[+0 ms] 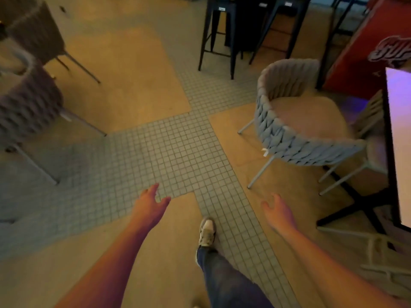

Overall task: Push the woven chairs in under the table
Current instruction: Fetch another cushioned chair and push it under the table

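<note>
A grey woven chair (287,134) with a beige seat stands at the right, pulled out from the table (400,121), whose pale top shows at the right edge. A second woven chair (369,116) is partly tucked under that table behind it. My left hand (151,205) and my right hand (278,212) are held out low over the floor, fingers apart, holding nothing. Both hands are well short of the chair. Two more woven chairs stand at the left, one near (29,103) and one farther back (37,30).
Black metal bar stools (220,34) stand at the top centre. A red cabinet (360,58) fills the top right. The table's black cross base (360,205) lies on the floor at right. My shoe (208,232) steps onto the tiled strip.
</note>
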Demonstrator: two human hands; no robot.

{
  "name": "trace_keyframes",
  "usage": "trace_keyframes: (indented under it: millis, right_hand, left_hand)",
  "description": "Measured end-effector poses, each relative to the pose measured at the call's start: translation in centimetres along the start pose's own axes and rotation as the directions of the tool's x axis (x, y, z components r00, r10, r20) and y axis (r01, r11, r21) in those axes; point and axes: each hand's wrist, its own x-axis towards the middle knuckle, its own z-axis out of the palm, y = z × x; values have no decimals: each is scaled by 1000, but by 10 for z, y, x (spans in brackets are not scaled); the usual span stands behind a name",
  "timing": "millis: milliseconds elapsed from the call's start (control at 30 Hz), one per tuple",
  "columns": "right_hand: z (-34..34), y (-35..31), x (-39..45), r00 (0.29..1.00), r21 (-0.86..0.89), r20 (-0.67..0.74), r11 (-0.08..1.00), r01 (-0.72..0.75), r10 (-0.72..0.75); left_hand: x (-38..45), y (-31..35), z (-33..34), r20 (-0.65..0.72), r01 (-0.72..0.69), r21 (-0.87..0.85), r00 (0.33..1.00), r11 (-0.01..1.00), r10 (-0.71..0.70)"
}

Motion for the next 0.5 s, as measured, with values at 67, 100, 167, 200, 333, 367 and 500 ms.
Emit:
trace_keyframes:
  millis: [67,100,167,200,333,367,500]
  right_hand:
    - [3,-26,36,1000,24,-24,1000,-13,14]
    - [3,-42,60,998,45,-40,998,-36,38]
    - [-2,-70,91,997,74,-59,996,-49,54]
    - [-7,-82,108,995,89,-75,994,-63,70]
    - [-30,-129,166,981,153,-139,982,-115,136]
    - [-34,-137,178,976,169,-147,976,-137,162]
    - [-41,-157,222,950,230,-190,952,-204,249]
  left_hand:
    - [51,25,-10,1,-35,52,999,998,34]
    - [83,41,-16,13,-47,79,999,996,46]
    - [126,69,-25,36,-76,97,997,992,73]
    - [150,83,-30,53,-92,99,995,991,87]
    - [239,140,-49,116,-167,129,981,977,153]
    - [262,153,-52,134,-186,142,977,972,167]
    - [355,202,-53,224,-268,234,950,935,216]
